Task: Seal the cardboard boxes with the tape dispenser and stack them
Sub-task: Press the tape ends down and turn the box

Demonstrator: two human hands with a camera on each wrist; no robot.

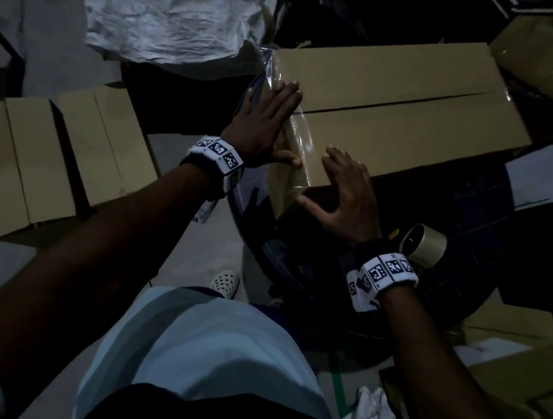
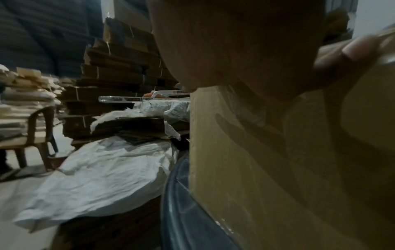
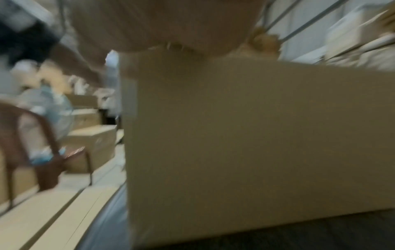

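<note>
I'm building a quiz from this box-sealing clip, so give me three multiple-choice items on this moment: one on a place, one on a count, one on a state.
1. Where does the tape roll lie?
A. on top of the box
B. beside the right wrist, off the box
C. in the left hand

2. How many hands touch the cardboard box?
A. none
B. one
C. two

3. What is the state of the long seam on the box top?
A. taped along its whole length
B. bare along its middle, with clear tape only at its ends
C. flaps standing upright

Answers:
1 B: the head view shows the roll next to the right wristband, clear of the box.
2 C: the left hand lies flat on the near end and the right hand spreads over the near corner.
3 B: the dark seam line runs uncovered, while glossy tape shines at the near end and far corner.
</note>
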